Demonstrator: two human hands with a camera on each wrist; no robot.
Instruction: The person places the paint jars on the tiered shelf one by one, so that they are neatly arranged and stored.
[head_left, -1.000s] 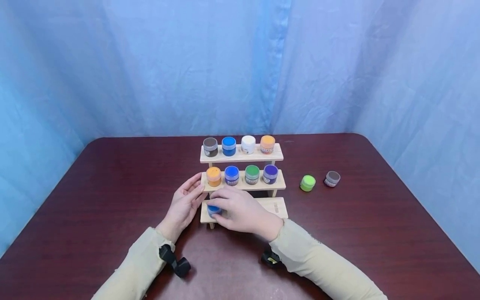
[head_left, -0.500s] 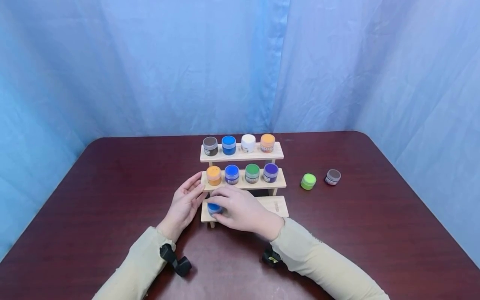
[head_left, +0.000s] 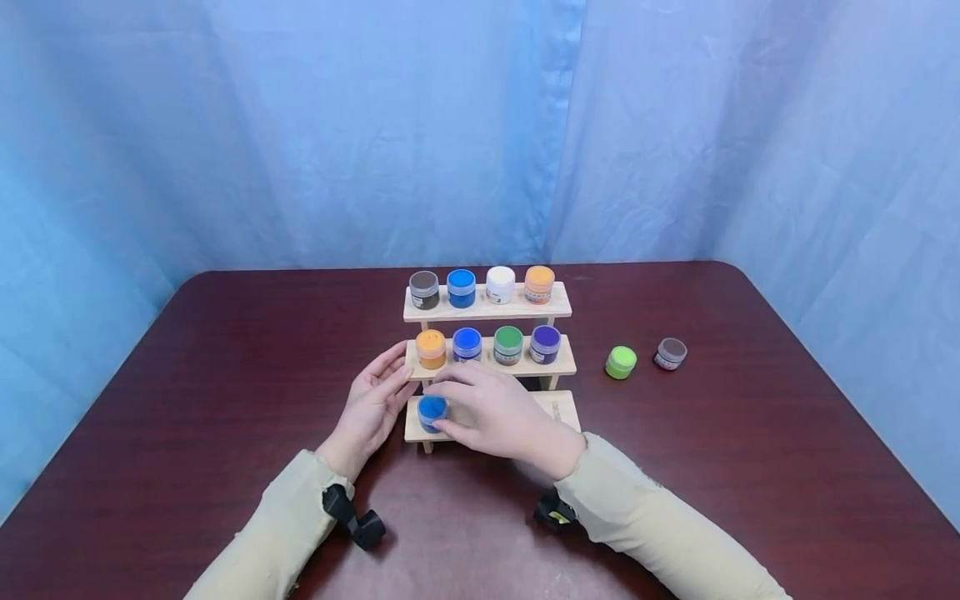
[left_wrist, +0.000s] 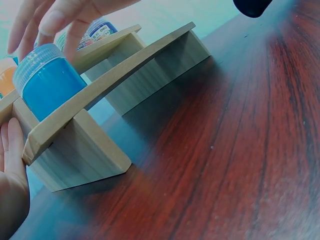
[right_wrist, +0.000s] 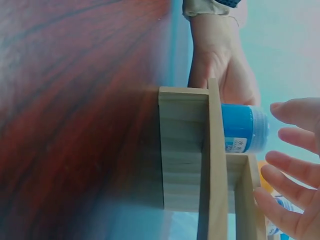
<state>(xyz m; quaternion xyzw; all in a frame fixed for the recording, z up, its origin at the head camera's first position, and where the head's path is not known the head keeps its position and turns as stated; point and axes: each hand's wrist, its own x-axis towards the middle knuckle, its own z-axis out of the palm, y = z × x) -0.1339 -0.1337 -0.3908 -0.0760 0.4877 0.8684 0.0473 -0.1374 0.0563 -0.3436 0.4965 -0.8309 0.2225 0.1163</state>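
A three-tier wooden display rack (head_left: 491, 369) stands on the table. At its left end my left hand (head_left: 367, 408) holds the middle shelf, thumb at the front corner and fingers toward the back. A blue paint jar (head_left: 432, 413) stands upright on the left end of the lowest shelf. Just right of that jar is my right hand (head_left: 495, 408), its fingers spread and loosely bent. In the right wrist view, a gap shows between those fingers (right_wrist: 287, 135) and the blue jar's clear lid (right_wrist: 260, 129). Nothing is in the right hand.
The middle shelf bears orange (head_left: 431, 349), blue, green (head_left: 507, 345) and purple (head_left: 544, 344) jars. Dark grey (head_left: 424, 290), blue, white (head_left: 500, 285) and orange jars line the top shelf. Light green (head_left: 620, 362) and dark brown (head_left: 671, 353) jars stand on the table to the right.
My right hand has let go of the blue paint jar and drawn slightly to the right, uncovering its lid. The jar stays on the lowest shelf. My left hand keeps its place.
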